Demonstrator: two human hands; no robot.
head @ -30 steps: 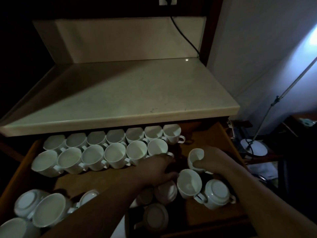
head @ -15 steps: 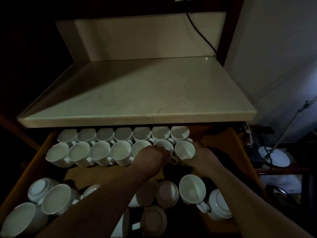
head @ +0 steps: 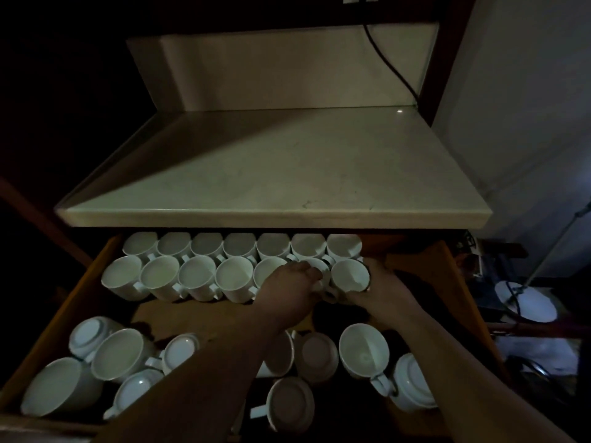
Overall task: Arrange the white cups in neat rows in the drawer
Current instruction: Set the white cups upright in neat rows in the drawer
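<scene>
An open wooden drawer (head: 81, 282) holds many white cups. A back row of several cups (head: 240, 249) lies under the counter edge, and a second row (head: 195, 276) lies in front of it. My right hand (head: 380, 284) grips the last cup (head: 350, 276) at the right end of the second row. My left hand (head: 292, 284) covers the neighbouring cup (head: 319, 266), fingers curled over its rim. Loose cups (head: 121, 353) lie jumbled at the drawer's front, some upside down (head: 88, 335).
A pale stone counter (head: 275, 174) overhangs the drawer's back. A dark cable (head: 388, 68) runs down the wall behind it. To the right stand a lamp with a white round base (head: 524, 303) and dark clutter. Bare drawer floor shows between the rows and the loose cups.
My right hand carried a cup from the drawer's middle right up to the end of the second row. My left hand moved up alongside onto the neighbouring cup.
</scene>
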